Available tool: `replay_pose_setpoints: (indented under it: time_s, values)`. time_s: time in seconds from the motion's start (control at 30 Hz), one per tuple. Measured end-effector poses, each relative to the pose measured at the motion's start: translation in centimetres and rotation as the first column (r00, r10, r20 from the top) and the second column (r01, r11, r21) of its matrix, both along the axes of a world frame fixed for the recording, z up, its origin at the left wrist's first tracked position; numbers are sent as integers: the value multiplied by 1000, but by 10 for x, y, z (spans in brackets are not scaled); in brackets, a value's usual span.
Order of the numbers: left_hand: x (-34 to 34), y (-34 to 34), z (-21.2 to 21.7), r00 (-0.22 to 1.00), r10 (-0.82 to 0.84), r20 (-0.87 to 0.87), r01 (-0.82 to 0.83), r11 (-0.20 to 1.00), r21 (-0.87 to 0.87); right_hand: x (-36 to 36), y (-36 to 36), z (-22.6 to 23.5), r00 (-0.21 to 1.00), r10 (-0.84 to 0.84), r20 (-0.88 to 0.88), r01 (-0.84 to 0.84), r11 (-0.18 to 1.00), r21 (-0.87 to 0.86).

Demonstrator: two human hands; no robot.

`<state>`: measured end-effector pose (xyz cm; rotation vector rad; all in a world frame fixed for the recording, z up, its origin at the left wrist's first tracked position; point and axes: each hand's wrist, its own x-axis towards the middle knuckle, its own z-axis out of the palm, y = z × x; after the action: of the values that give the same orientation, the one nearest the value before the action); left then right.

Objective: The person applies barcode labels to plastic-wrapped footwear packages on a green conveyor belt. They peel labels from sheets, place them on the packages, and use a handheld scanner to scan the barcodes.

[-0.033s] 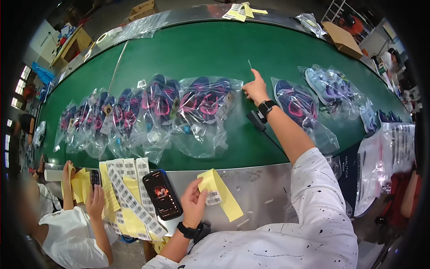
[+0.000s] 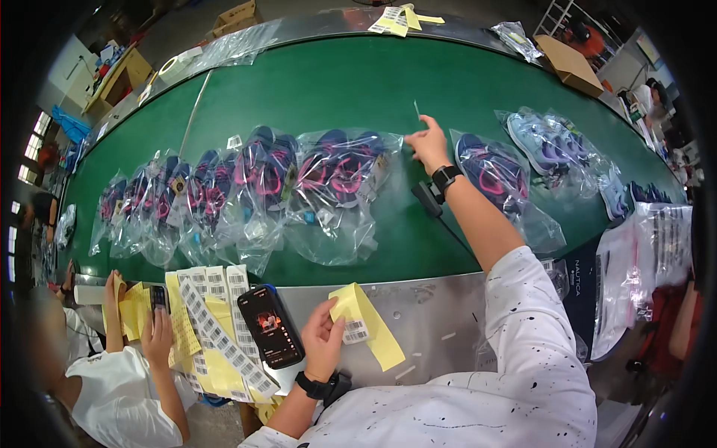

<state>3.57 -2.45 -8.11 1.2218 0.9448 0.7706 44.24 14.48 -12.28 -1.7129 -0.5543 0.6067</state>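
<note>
Green bench [image 2: 358, 82] carries row of clear bags with dark pink-strapped sandals. Right hand [image 2: 427, 143] stretched to mid-bench, fingers pinched on edge of bagged sandal pair [image 2: 336, 175], black watch on wrist. Left hand [image 2: 323, 337] at near metal edge [image 2: 433, 313], thumb and fingers pinching yellow backing strip [image 2: 371, 328] with white barcode sticker [image 2: 356, 329]. Black phone [image 2: 270, 326] just beside left hand, lying on barcode label sheets [image 2: 216, 328]. Another person's hands [image 2: 157, 336] at near-left corner hold second phone.
</note>
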Motion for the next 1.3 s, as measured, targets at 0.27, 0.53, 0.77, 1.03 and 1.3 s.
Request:
replay_pose_setpoints:
  time_s: [0.27,0.53,0.77,1.03,1.3]
  values:
    - [1,-2,-2,999,6,-32,-5,1000,25,38,20,8,855,284,-434,-306,952,19]
    - [3,-5,-2,997,13,-77,-10,999,43,18,42,10,944,265,-194,-313,907,-281]
    - [3,-6,-2,993,-13,-117,12,1000,-8,-6,50,4,857,405,320,-212,841,-497]
    - [12,-4,3,998,1,-59,-2,1000,-10,-30,25,33,771,432,467,-135,828,-544]
    - [19,-7,2,999,38,15,-38,999,-22,79,-182,66,625,-58,779,148,988,-44]
